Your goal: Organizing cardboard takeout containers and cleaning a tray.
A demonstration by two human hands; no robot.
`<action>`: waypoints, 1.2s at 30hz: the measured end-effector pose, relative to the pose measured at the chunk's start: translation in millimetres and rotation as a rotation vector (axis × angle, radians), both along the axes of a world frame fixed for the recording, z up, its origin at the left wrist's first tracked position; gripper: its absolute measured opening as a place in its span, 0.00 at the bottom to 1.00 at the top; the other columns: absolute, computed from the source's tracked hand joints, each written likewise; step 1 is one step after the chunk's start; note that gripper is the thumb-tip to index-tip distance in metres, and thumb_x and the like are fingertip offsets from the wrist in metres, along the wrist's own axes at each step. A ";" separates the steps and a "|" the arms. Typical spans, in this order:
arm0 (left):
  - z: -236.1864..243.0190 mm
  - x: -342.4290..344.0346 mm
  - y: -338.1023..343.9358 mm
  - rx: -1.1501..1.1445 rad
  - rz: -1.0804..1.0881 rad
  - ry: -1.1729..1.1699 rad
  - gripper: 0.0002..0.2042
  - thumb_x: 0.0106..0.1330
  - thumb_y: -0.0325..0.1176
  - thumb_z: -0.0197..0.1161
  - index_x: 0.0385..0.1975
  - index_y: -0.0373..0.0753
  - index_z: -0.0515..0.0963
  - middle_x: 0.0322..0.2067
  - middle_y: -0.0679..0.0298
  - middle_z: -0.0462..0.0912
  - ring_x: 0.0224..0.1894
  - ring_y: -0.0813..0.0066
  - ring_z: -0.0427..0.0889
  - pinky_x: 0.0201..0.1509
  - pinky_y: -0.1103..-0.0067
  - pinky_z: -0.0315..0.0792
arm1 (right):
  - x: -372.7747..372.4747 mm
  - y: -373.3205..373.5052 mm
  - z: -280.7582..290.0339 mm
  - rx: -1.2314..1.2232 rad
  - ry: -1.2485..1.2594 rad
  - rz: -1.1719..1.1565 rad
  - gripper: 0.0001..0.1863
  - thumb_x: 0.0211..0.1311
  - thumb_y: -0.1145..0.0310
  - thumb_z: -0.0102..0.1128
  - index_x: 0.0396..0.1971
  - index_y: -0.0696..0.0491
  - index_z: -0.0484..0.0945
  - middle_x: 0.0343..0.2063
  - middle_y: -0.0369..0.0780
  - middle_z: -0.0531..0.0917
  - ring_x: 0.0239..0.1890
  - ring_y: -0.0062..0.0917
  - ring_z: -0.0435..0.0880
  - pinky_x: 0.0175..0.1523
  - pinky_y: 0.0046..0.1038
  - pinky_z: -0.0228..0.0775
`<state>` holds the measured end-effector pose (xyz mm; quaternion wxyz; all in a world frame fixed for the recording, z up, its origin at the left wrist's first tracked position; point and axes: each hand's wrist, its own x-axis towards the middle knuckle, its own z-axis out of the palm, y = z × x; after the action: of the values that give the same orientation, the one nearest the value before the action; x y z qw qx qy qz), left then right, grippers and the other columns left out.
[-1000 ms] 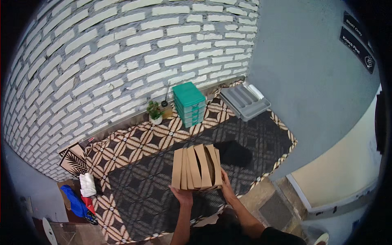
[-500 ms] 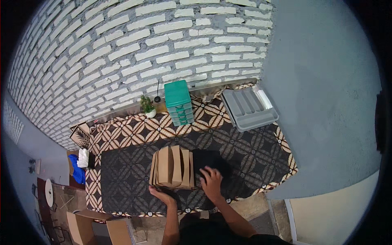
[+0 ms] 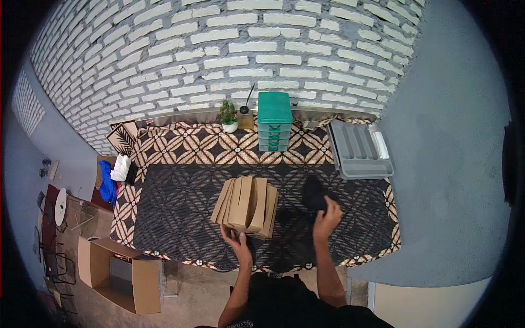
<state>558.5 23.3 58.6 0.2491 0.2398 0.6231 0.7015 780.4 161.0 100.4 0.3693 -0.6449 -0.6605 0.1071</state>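
Note:
A thick, fanned bundle of folded brown paper pieces, apparently paper bags [image 3: 247, 203], rests on the dark mat near the middle of the table. At its near left corner my left hand [image 3: 239, 247] curls around the lower edge, thumb and fingers against the paper. Right of the bundle, my right hand [image 3: 326, 220] has thumb and forefinger closed at the edge of a soft black cloth-like thing [image 3: 313, 191]. Against the dark mat its exact outline is hard to make out.
A green-topped drawer unit [image 3: 274, 123], a potted plant [image 3: 229, 117] and a grey cutlery tray [image 3: 361, 153] stand along the back. White and blue bundled material [image 3: 112, 177] is at the left edge. An open cardboard box [image 3: 104, 268] sits below the table's left front.
My right hand has moved right, away from the bundle, and the black thing has shifted with it. My left hand stays at the brown bundle, which now looks more fanned. The view has turned.

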 end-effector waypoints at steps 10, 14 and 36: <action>12.4 -16.2 10.9 -0.008 -0.031 -0.051 0.41 0.67 0.34 0.59 0.73 0.48 0.38 0.73 0.51 0.38 0.75 0.49 0.40 0.72 0.53 0.48 | -105.6 44.1 -12.9 -0.208 0.530 0.348 0.24 0.70 0.59 0.54 0.61 0.55 0.70 0.60 0.47 0.72 0.64 0.41 0.68 0.66 0.42 0.56; 2.6 -47.4 30.8 0.134 0.006 0.031 0.36 0.69 0.40 0.56 0.72 0.39 0.46 0.72 0.50 0.45 0.74 0.52 0.45 0.75 0.60 0.43 | -133.9 38.9 -14.6 -0.496 0.655 0.477 0.26 0.74 0.53 0.47 0.61 0.57 0.68 0.56 0.46 0.76 0.61 0.36 0.72 0.63 0.38 0.62; 22.6 -78.8 -4.8 0.053 0.060 0.395 0.18 0.55 0.23 0.49 0.48 0.35 0.68 0.55 0.53 0.67 0.61 0.60 0.65 0.66 0.66 0.59 | -144.8 16.7 74.3 -0.024 -0.146 1.090 0.22 0.55 0.70 0.63 0.53 0.48 0.77 0.54 0.39 0.70 0.64 0.39 0.58 0.67 0.45 0.49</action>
<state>479.7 18.5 81.2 0.0948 0.3605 0.6481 0.6641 635.6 177.8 174.6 0.2061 -0.2193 -0.9216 0.2453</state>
